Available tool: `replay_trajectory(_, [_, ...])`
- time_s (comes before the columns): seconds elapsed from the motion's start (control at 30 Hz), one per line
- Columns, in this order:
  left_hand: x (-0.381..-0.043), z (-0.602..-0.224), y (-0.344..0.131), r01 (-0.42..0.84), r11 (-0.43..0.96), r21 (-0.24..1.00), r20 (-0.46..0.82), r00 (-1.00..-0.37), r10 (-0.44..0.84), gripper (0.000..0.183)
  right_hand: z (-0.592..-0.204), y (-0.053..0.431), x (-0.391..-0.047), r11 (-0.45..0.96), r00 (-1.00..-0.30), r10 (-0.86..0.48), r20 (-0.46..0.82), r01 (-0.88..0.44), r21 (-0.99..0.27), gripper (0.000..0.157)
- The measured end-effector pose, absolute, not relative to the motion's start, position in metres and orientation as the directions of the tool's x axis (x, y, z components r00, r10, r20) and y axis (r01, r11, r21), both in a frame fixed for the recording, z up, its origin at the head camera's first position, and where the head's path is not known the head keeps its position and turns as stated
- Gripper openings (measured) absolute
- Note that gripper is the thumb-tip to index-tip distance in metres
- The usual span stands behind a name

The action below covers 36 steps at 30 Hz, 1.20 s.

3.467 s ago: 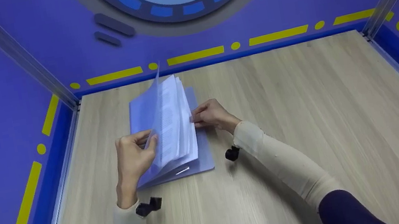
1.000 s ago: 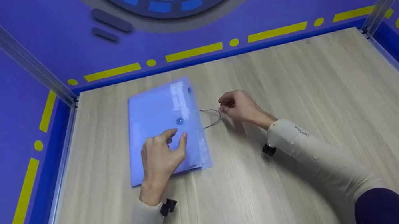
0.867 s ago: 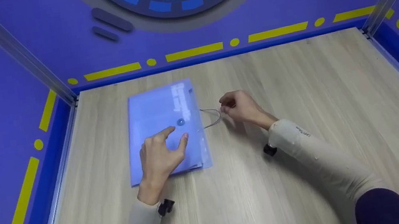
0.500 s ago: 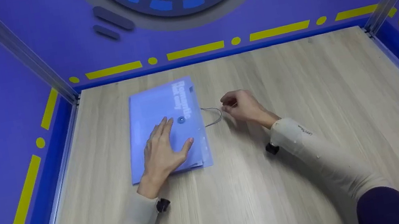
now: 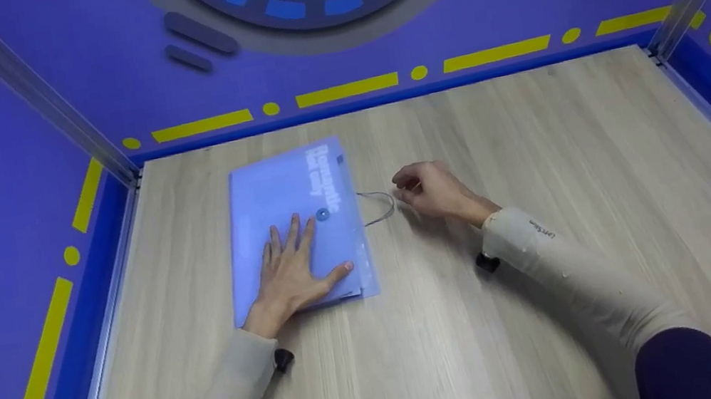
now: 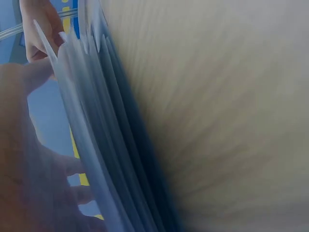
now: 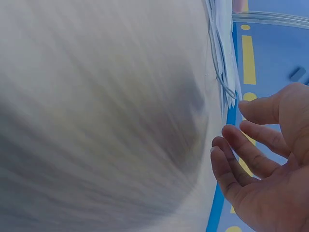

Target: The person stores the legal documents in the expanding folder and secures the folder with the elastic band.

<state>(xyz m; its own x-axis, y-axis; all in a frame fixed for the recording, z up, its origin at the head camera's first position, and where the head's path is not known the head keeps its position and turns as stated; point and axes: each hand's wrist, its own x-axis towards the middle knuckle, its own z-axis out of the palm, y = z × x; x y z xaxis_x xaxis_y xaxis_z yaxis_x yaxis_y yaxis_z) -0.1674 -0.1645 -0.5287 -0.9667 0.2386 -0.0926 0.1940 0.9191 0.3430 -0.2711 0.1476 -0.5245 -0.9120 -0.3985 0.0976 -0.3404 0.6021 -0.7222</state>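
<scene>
A translucent blue document folder (image 5: 273, 184) lies closed on the table, white lettering and a round button (image 5: 323, 214) on its cover. My left hand (image 5: 285, 276) rests flat on the cover's lower half, fingers spread. From the folder's right edge a thin elastic cord (image 5: 392, 202) sticks out in a loop. Just right of that loop is my right hand (image 5: 437, 191), its fingers loosely bent; in the right wrist view a gap shows between thumb and fingers, with nothing held. Edge-on in the left wrist view, the folder's stacked layers (image 6: 104, 125) show.
The wood-grain table (image 5: 535, 148) extends to the right of the folder and in front of it. Blue panels (image 5: 361, 61) with yellow markings stand at the back and on both sides, joined by metal posts (image 5: 31, 95).
The folder's cover, lifted earlier with papers showing, now lies down. My left hand has let go of it and flattened on top. My right hand has shifted right, off the papers.
</scene>
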Motion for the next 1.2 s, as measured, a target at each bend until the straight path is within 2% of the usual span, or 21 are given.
replay_trajectory(0.5, [-0.169, -0.534, -0.163, 0.146, 0.938, 0.313, -0.269, -0.934, 0.235, 0.125, -0.535, 0.146, -0.275, 0.595, -0.884, -0.461, 0.075, -0.371, -0.713, 0.029])
replay_trajectory(0.87, [-0.171, -0.535, -0.16, 0.156, 0.957, 0.244, -0.266, -0.938, 0.221, 0.126, -0.539, 0.137, -0.278, 0.487, -0.856, -0.506, 0.108, -0.386, -0.784, 0.027])
replay_trajectory(1.07, [-0.171, -0.536, -0.162, 0.148, 0.958, 0.244, -0.266, -0.94, 0.213, 0.127, -0.54, 0.124, -0.278, 0.39, -0.866, -0.485, 0.123, -0.34, -0.856, 0.032])
replay_trajectory(1.2, [-0.172, -0.537, -0.162, 0.144, 0.954, 0.261, -0.264, -0.941, 0.214, 0.127, -0.54, 0.114, -0.275, 0.382, -0.876, -0.472, 0.096, -0.301, -0.874, 0.029])
